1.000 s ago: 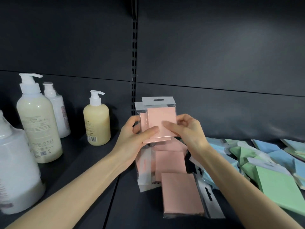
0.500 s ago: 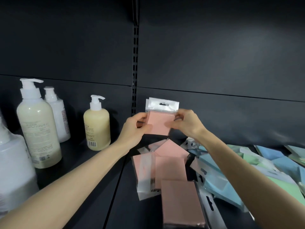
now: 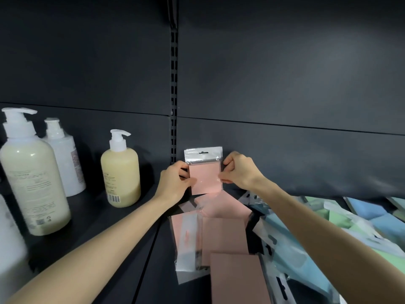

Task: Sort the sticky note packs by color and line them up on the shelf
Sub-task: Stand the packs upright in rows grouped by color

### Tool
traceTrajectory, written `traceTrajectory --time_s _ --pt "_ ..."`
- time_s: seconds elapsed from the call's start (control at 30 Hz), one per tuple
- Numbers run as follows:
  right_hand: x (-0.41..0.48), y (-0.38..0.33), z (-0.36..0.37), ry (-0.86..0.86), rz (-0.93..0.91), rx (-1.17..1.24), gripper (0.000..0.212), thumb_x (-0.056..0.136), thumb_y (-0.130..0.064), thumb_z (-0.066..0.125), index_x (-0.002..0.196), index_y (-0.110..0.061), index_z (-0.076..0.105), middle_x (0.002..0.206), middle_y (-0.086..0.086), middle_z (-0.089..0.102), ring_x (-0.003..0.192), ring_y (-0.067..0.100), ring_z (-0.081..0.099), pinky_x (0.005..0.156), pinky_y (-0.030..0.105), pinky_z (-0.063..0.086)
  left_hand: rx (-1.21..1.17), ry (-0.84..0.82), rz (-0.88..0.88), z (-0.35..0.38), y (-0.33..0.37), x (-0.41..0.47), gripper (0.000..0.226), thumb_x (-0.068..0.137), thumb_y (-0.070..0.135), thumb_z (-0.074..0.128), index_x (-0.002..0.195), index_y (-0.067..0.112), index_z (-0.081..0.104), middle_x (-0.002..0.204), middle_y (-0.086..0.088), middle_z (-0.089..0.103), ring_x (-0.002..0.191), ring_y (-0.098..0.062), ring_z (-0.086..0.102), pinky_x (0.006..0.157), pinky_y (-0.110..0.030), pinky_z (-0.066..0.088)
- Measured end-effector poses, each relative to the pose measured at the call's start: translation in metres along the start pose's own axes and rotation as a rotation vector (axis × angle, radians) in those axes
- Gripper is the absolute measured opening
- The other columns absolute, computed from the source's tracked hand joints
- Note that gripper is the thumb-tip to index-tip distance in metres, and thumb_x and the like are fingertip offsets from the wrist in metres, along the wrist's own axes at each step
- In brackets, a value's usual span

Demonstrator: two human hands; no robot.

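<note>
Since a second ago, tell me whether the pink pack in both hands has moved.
Yes. The pink pack, held by the left hand and right hand, went back from above the lying pink packs toward the shelf's back panel.

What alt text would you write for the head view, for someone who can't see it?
The left hand and right hand hold a pink pack upright near the back of a dark shelf. More pink packs lie in front, blue packs and green packs to the right, pump bottles to the left.

Pink packs [image 3: 222, 235], blue packs [image 3: 370, 210] and green packs [image 3: 338, 218] — cream bottles [image 3: 120, 170] — dark grey shelf [image 3: 114, 218].
</note>
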State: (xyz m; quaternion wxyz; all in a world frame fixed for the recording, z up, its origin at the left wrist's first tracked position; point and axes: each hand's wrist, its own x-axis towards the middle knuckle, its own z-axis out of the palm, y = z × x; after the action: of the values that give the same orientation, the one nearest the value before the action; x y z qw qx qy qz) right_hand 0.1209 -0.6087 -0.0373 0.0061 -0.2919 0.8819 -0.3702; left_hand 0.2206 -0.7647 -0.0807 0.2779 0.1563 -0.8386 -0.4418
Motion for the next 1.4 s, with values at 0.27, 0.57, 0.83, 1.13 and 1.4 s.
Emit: traceTrajectory --time_s 0.27,0.57,0.83,1.13,1.4 --pt "0.003 0.003 0.007 -0.073 -0.018 -0.070 0.015 0.079 -0.002 0.064 0.088 -0.009 0.054 0.086 0.012 0.070 0.081 0.027 0.067 0.080 0.041 0.056 -0.025 0.011 0.010 0.001 -0.002 0.000 0.021 0.079 0.007 0.071 0.095 0.015 0.060 0.085 -0.001 0.068 0.079 -0.016 0.065 0.079 -0.034 0.055" --pt "-0.007 0.003 0.008 -0.239 0.052 -0.011 0.011 0.088 -0.001 0.059 0.084 -0.007 0.050 0.077 0.014 0.067 0.061 0.021 0.066 0.056 0.026 0.059 -0.022 -0.047 -0.002 -0.004 -0.004 0.000 0.020 0.081 0.009 0.071 0.095 0.017 0.059 0.080 -0.003 0.069 0.072 -0.024 0.068 0.076 -0.042 0.057" --pt "-0.005 0.002 0.003 -0.169 0.009 -0.136 0.012 0.082 -0.002 0.061 0.076 -0.010 0.054 0.082 0.018 0.072 0.063 0.024 0.066 0.067 0.032 0.058 0.049 -0.049 0.035 -0.001 0.001 -0.001 0.021 0.082 0.012 0.071 0.099 0.016 0.060 0.077 0.006 0.066 0.082 -0.018 0.065 0.084 -0.038 0.053" --pt "-0.003 0.006 0.006 -0.156 -0.001 -0.289 0.024 0.072 -0.015 0.070 0.067 -0.024 0.048 0.090 0.009 0.068 0.085 0.030 0.064 0.080 0.040 0.054 0.205 -0.090 0.069 0.002 0.001 0.003 0.027 0.088 0.016 0.064 0.113 0.014 0.053 0.092 -0.001 0.066 0.097 -0.024 0.061 0.090 -0.039 0.049" --pt "-0.010 0.003 -0.013 -0.122 0.006 -0.279 0.024 0.077 -0.024 0.070 0.092 -0.008 0.059 0.096 0.015 0.064 0.091 0.034 0.059 0.083 0.042 0.052 0.261 -0.131 0.021 -0.001 0.001 0.001 0.027 0.087 0.031 0.064 0.109 0.018 0.057 0.104 0.000 0.068 0.101 -0.025 0.061 0.089 -0.039 0.048"
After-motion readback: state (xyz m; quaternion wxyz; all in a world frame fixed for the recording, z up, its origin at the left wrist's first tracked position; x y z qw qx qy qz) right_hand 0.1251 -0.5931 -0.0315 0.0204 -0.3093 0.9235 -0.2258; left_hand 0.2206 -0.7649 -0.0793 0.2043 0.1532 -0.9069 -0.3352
